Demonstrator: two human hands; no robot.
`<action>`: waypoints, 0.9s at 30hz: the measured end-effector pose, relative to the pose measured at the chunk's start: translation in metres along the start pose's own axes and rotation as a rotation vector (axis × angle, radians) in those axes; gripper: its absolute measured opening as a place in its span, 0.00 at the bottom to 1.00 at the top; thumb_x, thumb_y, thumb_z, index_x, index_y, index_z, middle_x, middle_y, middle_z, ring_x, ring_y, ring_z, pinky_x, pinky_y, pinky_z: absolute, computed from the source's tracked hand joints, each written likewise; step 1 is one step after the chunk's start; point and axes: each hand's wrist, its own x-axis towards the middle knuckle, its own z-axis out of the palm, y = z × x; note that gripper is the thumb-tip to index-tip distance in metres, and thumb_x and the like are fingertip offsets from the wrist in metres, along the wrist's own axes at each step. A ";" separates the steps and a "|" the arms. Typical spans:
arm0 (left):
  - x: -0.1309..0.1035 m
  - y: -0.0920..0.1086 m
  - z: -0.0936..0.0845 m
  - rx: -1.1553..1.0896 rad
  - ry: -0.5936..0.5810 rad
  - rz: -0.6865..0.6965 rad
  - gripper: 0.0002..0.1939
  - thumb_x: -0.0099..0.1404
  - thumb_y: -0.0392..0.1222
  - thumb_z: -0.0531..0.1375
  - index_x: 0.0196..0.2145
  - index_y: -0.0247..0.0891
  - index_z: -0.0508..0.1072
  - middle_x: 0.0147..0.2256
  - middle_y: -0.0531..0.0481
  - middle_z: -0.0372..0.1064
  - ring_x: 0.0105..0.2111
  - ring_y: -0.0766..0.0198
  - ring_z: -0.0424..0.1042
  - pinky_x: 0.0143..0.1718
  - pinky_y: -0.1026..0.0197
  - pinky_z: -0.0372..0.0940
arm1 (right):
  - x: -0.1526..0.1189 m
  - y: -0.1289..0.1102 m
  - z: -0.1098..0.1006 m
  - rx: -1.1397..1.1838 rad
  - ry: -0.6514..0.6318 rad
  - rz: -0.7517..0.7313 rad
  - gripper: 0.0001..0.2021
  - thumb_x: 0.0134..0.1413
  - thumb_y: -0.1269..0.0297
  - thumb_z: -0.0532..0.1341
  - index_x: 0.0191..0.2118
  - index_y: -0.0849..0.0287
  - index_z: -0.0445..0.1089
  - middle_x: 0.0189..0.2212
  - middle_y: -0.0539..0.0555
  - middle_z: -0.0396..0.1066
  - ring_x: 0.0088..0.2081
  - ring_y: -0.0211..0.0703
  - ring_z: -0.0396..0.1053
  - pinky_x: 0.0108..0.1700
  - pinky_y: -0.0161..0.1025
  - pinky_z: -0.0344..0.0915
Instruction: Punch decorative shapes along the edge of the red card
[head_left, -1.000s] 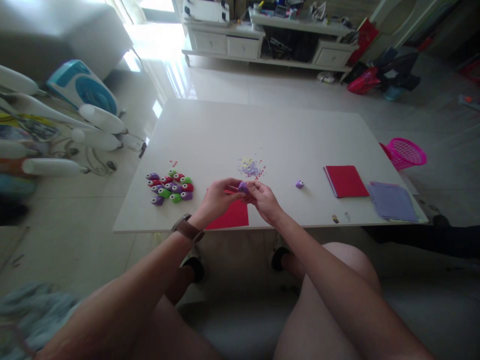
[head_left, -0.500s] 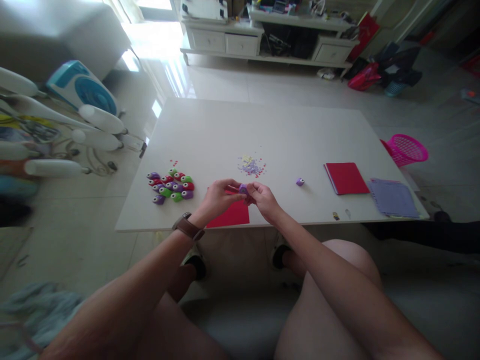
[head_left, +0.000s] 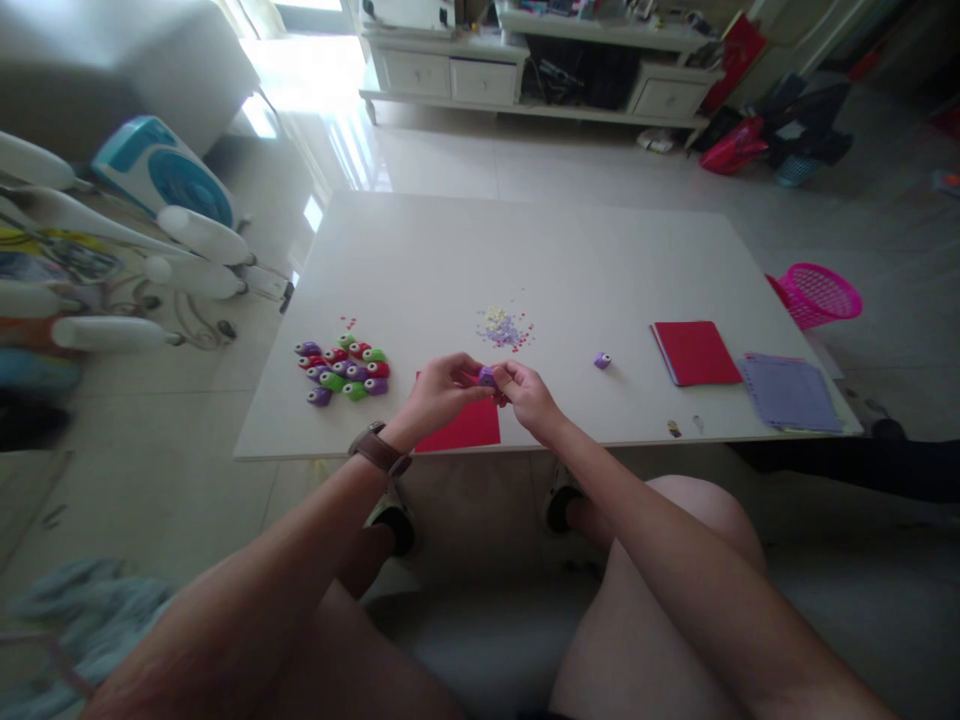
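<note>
Both hands meet over the near edge of the white table [head_left: 600, 260]. Between them is a small purple craft punch [head_left: 487, 376], pinched by the fingers of my left hand [head_left: 442, 395] and my right hand [head_left: 531, 398]. Fingers cover much of the punch, and a bit of red shows beside it. Under my left hand lies a red sheet of paper [head_left: 466, 425]. Just beyond the hands is a scatter of tiny purple, yellow and red paper cutouts [head_left: 506, 328]. Another purple punch [head_left: 602, 360] stands to the right of my right hand.
Several purple, green and red punches [head_left: 345, 370] cluster at the left, with a few red cutouts [head_left: 349, 321] behind them. At the right are a red pad of paper [head_left: 696, 352], purple sheets [head_left: 791, 392] and two small items [head_left: 675, 428]. A pink basket [head_left: 821, 293] stands beyond the table.
The view has shifted slightly. Both hands stay together around the purple punch, with only small finger movement.
</note>
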 end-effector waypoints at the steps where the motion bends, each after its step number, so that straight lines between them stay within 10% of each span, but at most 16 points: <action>1: 0.000 0.000 0.000 0.006 0.008 0.001 0.24 0.50 0.53 0.78 0.37 0.36 0.80 0.30 0.46 0.80 0.30 0.60 0.78 0.32 0.60 0.69 | 0.000 0.000 0.000 -0.001 0.005 -0.006 0.33 0.47 0.27 0.69 0.37 0.56 0.73 0.25 0.48 0.71 0.25 0.38 0.66 0.30 0.38 0.64; 9: 0.002 0.006 0.001 -0.118 -0.015 -0.032 0.30 0.56 0.58 0.75 0.50 0.34 0.82 0.33 0.45 0.82 0.33 0.59 0.79 0.37 0.59 0.71 | 0.001 0.000 0.002 0.048 0.112 -0.023 0.32 0.45 0.31 0.72 0.44 0.54 0.73 0.28 0.48 0.74 0.26 0.38 0.68 0.29 0.37 0.63; 27: 0.001 0.003 0.002 -0.342 -0.006 -0.167 0.26 0.49 0.56 0.79 0.38 0.35 0.82 0.34 0.48 0.80 0.32 0.66 0.72 0.36 0.62 0.63 | -0.001 -0.001 0.004 0.117 0.088 0.005 0.33 0.43 0.29 0.73 0.37 0.55 0.71 0.28 0.48 0.73 0.26 0.35 0.65 0.31 0.37 0.60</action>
